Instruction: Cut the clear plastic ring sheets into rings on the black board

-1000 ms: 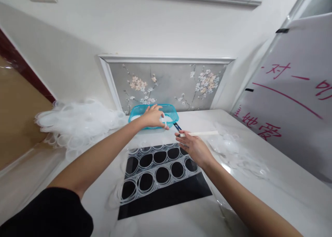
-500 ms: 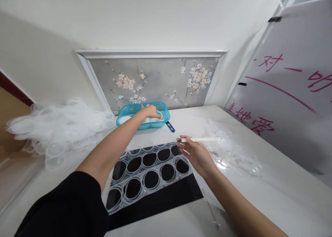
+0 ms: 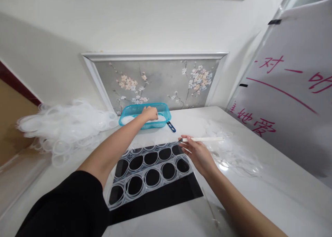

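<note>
Head view: the left hand (image 3: 149, 113) reaches into the blue basket (image 3: 144, 116) at the back of the white bench (image 3: 259, 181), fingers curled down on the white pieces inside; whether that grip is closed on a piece cannot be told. The right hand (image 3: 197, 153) hovers open, fingers spread, above the far right corner of the clear tray of round cups (image 3: 150, 169), which lies on a black mat (image 3: 166, 195), and its fingertips sit just beside a white stick (image 3: 204, 139). A heap of clear plastic rings (image 3: 62, 126) lies to the left, and a small blue tool (image 3: 171, 127) lies just beside the basket.
</note>
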The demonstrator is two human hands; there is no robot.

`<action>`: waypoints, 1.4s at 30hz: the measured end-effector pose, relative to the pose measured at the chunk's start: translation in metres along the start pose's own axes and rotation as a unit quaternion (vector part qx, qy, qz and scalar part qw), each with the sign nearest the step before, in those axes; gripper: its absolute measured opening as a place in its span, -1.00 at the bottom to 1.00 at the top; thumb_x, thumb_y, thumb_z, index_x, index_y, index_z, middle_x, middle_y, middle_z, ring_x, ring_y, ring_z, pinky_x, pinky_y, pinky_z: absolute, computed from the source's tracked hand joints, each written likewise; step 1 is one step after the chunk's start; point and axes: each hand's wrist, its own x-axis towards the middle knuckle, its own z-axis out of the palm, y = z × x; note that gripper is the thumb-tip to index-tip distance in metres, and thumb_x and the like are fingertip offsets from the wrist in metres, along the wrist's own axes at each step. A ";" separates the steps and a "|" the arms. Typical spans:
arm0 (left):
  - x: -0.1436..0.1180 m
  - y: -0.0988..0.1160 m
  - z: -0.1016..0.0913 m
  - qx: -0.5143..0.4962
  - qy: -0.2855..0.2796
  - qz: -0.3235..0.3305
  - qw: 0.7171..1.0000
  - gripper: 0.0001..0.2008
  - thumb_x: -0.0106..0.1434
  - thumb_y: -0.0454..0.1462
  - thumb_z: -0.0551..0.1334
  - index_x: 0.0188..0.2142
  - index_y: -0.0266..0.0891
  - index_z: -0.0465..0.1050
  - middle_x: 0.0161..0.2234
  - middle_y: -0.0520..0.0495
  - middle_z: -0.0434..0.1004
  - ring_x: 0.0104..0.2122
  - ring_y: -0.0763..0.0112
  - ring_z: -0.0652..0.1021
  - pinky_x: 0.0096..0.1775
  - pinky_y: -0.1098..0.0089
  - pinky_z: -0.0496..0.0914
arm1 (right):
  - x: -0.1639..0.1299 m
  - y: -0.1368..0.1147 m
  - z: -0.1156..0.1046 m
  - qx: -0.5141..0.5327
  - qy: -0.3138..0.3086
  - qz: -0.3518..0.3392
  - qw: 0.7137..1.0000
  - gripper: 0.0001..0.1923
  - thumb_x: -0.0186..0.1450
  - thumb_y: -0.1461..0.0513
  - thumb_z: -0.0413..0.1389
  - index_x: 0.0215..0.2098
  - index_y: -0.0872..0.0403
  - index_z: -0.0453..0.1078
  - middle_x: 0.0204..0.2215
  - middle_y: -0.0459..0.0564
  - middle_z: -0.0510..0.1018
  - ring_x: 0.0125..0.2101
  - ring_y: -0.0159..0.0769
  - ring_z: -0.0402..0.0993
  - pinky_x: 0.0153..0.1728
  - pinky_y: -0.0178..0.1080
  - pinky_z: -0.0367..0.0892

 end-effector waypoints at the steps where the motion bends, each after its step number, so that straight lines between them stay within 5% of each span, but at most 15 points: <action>1: -0.003 -0.003 -0.001 -0.010 0.010 0.006 1.000 -0.76 0.20 -0.18 0.28 -0.22 -0.31 0.52 -0.11 -0.15 0.52 0.02 0.17 0.43 0.10 0.01 0.19 | 0.000 0.002 -0.001 -0.026 0.000 -0.010 1.000 -0.65 0.06 0.01 0.30 -0.28 0.04 0.54 -0.18 -0.02 0.54 -0.25 -0.31 0.42 -0.24 -0.30 0.26; 5: -0.036 -0.014 -0.005 -0.065 0.087 0.058 0.992 -0.77 0.27 -0.22 0.18 -0.16 -0.24 0.55 0.07 -0.10 0.40 0.10 0.23 0.36 0.14 0.28 0.17 | -0.003 0.013 -0.002 -0.207 -0.024 -0.060 0.976 -0.62 0.13 -0.04 0.22 -0.25 0.06 0.55 -0.26 0.00 0.56 -0.28 -0.25 0.43 -0.22 -0.24 0.26; 7: -0.072 -0.019 -0.003 -0.092 0.123 0.081 0.985 -0.73 0.32 -0.21 0.12 -0.08 -0.22 0.50 0.13 -0.08 0.33 0.10 0.33 0.35 0.14 0.38 0.15 | -0.009 0.014 0.000 -0.306 -0.091 -0.061 0.946 -0.62 0.14 -0.04 0.21 -0.27 0.07 0.56 -0.37 0.00 0.57 -0.32 -0.20 0.45 -0.24 -0.21 0.27; 9: -0.124 -0.024 0.005 -0.114 0.130 0.095 0.980 -0.75 0.32 -0.18 0.14 -0.13 -0.23 0.51 -0.02 -0.07 0.45 -0.01 0.38 0.41 0.06 0.40 0.22 | -0.016 0.010 0.001 -0.386 -0.193 -0.039 0.901 -0.66 0.12 -0.02 0.23 -0.33 0.07 0.57 -0.41 -0.01 0.57 -0.33 -0.15 0.45 -0.26 -0.19 0.28; 11: -0.187 -0.029 0.020 -0.129 0.116 0.120 0.977 -0.74 0.27 -0.09 0.20 -0.34 -0.23 0.52 -0.22 -0.08 0.48 -0.13 0.31 0.43 -0.04 0.33 0.29 | -0.022 0.001 0.001 -0.457 -0.283 -0.019 0.843 -0.72 0.16 0.02 0.20 -0.36 0.04 0.57 -0.37 -0.02 0.59 -0.30 -0.13 0.47 -0.24 -0.18 0.29; 14: -0.275 -0.039 0.053 -0.096 0.040 0.168 0.980 -0.62 0.17 0.07 0.25 -0.39 -0.20 0.50 -0.26 -0.09 0.45 -0.20 0.20 0.41 -0.14 0.22 0.30 | -0.026 -0.012 -0.004 -0.539 -0.350 -0.007 0.766 -0.73 0.26 0.05 0.09 -0.32 0.00 0.56 -0.33 -0.03 0.59 -0.27 -0.15 0.48 -0.20 -0.17 0.31; 18: -0.334 -0.047 0.092 -0.043 0.051 0.182 0.981 -0.83 0.29 -0.19 0.18 -0.32 -0.25 0.43 -0.22 -0.12 0.45 -0.17 0.15 0.39 -0.13 0.17 0.27 | -0.029 -0.019 -0.012 -0.569 -0.397 0.066 0.717 -0.74 0.27 0.10 0.06 -0.30 0.03 0.55 -0.37 0.00 0.59 -0.33 -0.21 0.49 -0.27 -0.20 0.35; 23: -0.343 -0.044 0.078 -0.177 0.008 0.255 0.951 -0.77 0.39 -0.35 -0.09 -0.32 -0.24 0.28 -0.32 -0.09 0.39 -0.29 0.32 0.36 -0.17 0.29 0.29 | -0.041 -0.029 -0.013 -0.593 -0.449 0.136 0.655 -0.75 0.27 0.13 0.05 -0.35 0.05 0.55 -0.40 0.02 0.57 -0.38 -0.26 0.47 -0.35 -0.26 0.33; 30: -0.345 -0.042 0.039 -0.301 0.009 0.232 0.925 -0.79 0.39 -0.29 -0.06 -0.36 -0.19 0.24 -0.39 -0.05 0.37 -0.34 0.37 0.36 -0.20 0.33 0.30 | -0.046 -0.065 -0.007 -0.599 -0.436 0.145 0.655 -0.68 0.26 0.03 0.08 -0.38 0.07 0.54 -0.43 0.05 0.54 -0.40 -0.27 0.40 -0.36 -0.26 0.28; 36: -0.339 -0.043 0.047 -0.323 0.043 0.155 0.933 -0.73 0.39 -0.20 -0.03 -0.40 -0.21 0.29 -0.42 -0.01 0.39 -0.38 0.41 0.40 -0.26 0.39 0.31 | -0.047 -0.089 0.009 -0.592 -0.442 0.161 0.654 -0.67 0.20 0.00 0.14 -0.37 0.08 0.58 -0.47 0.08 0.53 -0.45 -0.28 0.39 -0.41 -0.27 0.26; 42: -0.320 -0.049 0.079 -0.292 0.068 0.058 0.952 -0.73 0.36 -0.13 0.04 -0.30 -0.21 0.42 -0.34 -0.01 0.48 -0.32 0.38 0.48 -0.26 0.37 0.36 | -0.028 -0.062 0.006 -0.635 -0.380 0.100 0.665 -0.74 0.15 0.04 0.17 -0.46 0.04 0.57 -0.49 0.04 0.56 -0.45 -0.22 0.42 -0.39 -0.23 0.28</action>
